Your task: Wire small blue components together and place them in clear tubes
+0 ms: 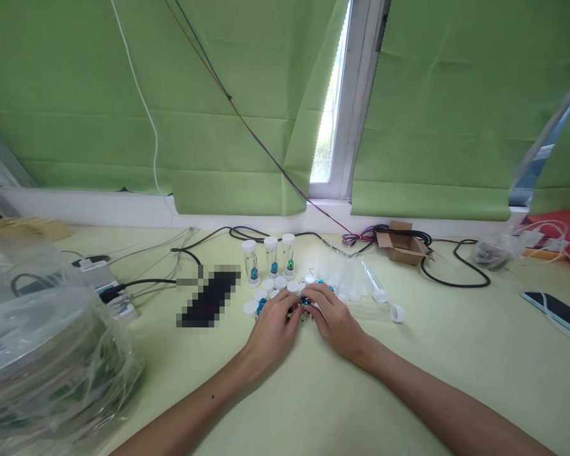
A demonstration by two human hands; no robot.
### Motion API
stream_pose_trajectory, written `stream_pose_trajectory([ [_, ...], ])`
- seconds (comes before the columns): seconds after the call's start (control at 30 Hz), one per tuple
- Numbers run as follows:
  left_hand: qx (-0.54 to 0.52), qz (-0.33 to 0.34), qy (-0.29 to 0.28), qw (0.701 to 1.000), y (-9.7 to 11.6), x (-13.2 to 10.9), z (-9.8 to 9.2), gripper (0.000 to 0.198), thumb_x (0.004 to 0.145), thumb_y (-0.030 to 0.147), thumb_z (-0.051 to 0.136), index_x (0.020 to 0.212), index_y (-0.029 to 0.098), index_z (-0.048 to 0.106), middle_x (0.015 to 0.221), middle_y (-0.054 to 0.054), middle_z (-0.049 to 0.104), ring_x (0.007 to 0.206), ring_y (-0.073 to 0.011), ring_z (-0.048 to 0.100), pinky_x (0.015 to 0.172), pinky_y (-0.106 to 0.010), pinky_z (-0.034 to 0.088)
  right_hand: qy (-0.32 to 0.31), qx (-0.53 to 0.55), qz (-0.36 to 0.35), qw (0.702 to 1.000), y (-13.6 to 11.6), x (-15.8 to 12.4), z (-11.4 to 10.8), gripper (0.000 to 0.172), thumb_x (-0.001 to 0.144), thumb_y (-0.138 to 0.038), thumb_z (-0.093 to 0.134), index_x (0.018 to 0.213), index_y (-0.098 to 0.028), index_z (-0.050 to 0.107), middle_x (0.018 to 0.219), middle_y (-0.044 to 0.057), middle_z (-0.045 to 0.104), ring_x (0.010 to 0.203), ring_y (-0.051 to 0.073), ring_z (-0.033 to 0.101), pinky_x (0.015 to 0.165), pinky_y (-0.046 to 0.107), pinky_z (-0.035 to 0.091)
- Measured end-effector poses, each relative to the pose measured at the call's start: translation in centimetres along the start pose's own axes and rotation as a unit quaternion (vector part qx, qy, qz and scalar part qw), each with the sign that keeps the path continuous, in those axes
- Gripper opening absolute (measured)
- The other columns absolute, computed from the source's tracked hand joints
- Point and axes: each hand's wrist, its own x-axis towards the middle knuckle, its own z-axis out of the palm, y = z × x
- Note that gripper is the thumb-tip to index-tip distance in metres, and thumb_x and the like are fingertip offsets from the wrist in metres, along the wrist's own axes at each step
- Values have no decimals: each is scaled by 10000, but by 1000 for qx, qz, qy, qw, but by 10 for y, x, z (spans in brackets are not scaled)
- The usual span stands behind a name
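My left hand [272, 326] and my right hand [332, 315] meet at the middle of the pale green table, fingers curled together around a small blue piece [304, 299] among loose white caps [280, 283]. What exactly the fingers grip is too small to name. Just behind stand three upright clear tubes [270, 257] with white caps, each holding a blue or green bead on a wire. Several empty clear tubes [356, 278] lie on their sides to the right, with a loose cap [397, 312] beside them.
A stack wrapped in clear plastic [42, 354] fills the left. A blurred dark object [209, 299] and black cables [451, 266] lie nearby. A small cardboard box [401, 244] sits at the back, a phone [558, 313] at right. Green blinds [218, 95] cover the window.
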Motion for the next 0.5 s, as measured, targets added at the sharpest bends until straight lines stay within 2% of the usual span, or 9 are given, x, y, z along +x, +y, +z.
stream_pose_trajectory([
  [0.13,-4,-6,6,1000,5,-1,-1,180,894,196,469,754,198,581,788,-18,578,681,-157,550,604,-283,393,8,0,5,1000,0,0,-1,329,963,-63,396,1235,-229,476,1126,112,550,1086,226,559,917,408,521],
  [0.27,-7,-13,7,1000,6,-2,-2,93,840,195,540,815,209,628,816,-19,601,670,-160,558,575,-280,395,28,-3,10,1000,-1,0,-1,314,969,-79,400,1222,-241,489,1124,107,558,1081,226,571,913,416,526],
  [0.5,-11,3,-4,1000,1,-1,-1,233,931,211,456,825,201,664,815,-25,618,715,-165,576,627,-286,412,57,-18,3,998,-1,0,-1,306,975,-92,422,1238,-239,477,1128,105,564,1105,226,561,932,416,517],
])
